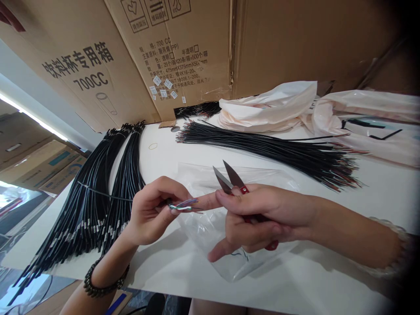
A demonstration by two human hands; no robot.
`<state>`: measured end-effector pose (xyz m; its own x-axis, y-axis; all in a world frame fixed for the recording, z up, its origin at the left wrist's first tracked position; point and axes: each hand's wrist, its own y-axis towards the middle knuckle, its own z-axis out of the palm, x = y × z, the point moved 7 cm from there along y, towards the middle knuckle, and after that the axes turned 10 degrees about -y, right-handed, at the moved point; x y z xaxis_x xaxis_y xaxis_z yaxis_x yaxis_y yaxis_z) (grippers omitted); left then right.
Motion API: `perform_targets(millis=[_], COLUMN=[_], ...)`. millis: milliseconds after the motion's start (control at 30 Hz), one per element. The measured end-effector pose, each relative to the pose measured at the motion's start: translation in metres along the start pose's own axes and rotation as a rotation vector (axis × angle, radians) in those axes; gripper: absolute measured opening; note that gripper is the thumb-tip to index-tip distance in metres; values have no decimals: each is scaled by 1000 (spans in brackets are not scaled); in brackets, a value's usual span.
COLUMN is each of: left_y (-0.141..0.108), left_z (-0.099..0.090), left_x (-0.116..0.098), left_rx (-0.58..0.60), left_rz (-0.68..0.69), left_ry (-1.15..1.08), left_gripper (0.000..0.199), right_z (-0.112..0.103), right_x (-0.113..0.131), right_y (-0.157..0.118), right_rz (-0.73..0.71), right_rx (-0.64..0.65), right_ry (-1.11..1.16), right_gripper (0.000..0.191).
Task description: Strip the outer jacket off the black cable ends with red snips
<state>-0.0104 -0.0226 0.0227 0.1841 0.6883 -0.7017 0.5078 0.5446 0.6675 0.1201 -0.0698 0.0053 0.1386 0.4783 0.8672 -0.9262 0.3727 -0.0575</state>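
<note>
My left hand (159, 210) pinches the end of a black cable (108, 195), whose thin coloured inner wires (185, 204) fan out past the thumb. Close by on the right, my right hand (256, 214) is wrapped around red-handled scissors (244, 189); their pointed blades stick up and stand apart. The index finger of that hand reaches to the wire tips and seems to touch them. Beneath both hands lies a clear plastic bag (210, 262) with small dark scraps on it.
Bundles of black cables (88, 210) hang over the table's left side. Another cable bundle (262, 146) lies across the back of the white table (164, 271). Pale plastic bags (269, 107) sit behind it. Large cardboard boxes (183, 57) wall off the rear.
</note>
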Motion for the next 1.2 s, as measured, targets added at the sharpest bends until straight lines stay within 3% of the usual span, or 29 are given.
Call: perform_targets(millis=[267, 600, 733, 933, 1100, 1200], left_y=[1, 2, 2, 5, 6, 4], left_z=[1, 1, 3, 10, 10, 9], left_x=[-2, -2, -4, -1, 2, 3], left_rx=[3, -1, 4, 53, 64, 64], left_rz=[15, 7, 4, -29, -13, -20], left_ry=[-14, 42, 64, 86, 110, 109], left_gripper=[13, 13, 13, 8, 15, 18], right_z=[0, 0, -3, -12, -20, -18], right_x=[-4, -5, -6, 4, 23, 31], right_y=[-2, 0, 1, -6, -26, -33], right_rz=[33, 35, 67, 104, 165, 162], right_rx=[-5, 108, 53, -192, -511, -555], right_ry=[125, 136, 97, -247, -855, -1089], right_gripper=[48, 50, 50, 41, 30, 31])
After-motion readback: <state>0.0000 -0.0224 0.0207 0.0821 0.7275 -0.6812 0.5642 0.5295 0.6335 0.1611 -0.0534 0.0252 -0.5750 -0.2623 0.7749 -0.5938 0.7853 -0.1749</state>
